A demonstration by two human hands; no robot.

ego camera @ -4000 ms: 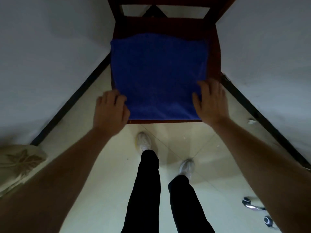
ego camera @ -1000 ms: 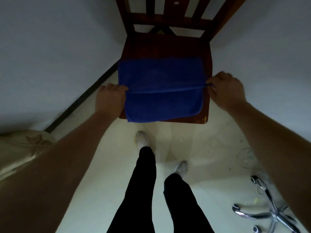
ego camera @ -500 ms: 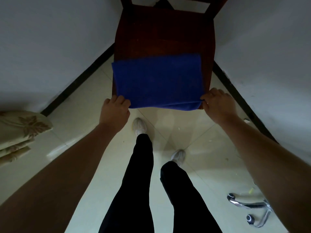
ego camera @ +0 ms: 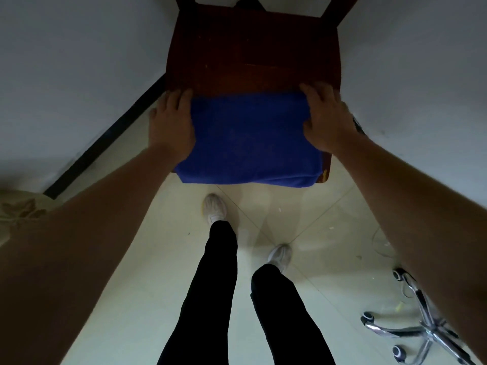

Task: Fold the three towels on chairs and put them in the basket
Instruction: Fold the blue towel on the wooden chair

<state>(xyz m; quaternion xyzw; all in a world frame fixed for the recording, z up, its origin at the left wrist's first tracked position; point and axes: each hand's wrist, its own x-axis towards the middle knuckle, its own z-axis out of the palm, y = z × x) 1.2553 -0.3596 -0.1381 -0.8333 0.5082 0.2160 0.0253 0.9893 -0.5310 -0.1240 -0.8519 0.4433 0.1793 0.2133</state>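
Note:
A blue towel (ego camera: 247, 138), folded in half, lies on the front half of a dark red wooden chair seat (ego camera: 253, 54). Its near edge hangs slightly over the seat's front. My left hand (ego camera: 171, 122) lies flat on the towel's left edge, fingers straight and pointing away from me. On the towel's right edge my right hand (ego camera: 324, 114) presses down, fingers spread and relaxed. Neither hand grips the cloth. No basket and no other towel shows in this view.
The chair stands in a corner between two white walls (ego camera: 66, 75) with a black skirting (ego camera: 105, 138). A chrome wheeled chair base (ego camera: 421, 330) stands on the tiled floor at the lower right. A patterned cushion (ego camera: 21, 214) shows at the left edge. My legs stand below.
The towel went from spread over the seat to folded in half. Half a second ago both hands pinched its near corners; now they lie flat on its side edges.

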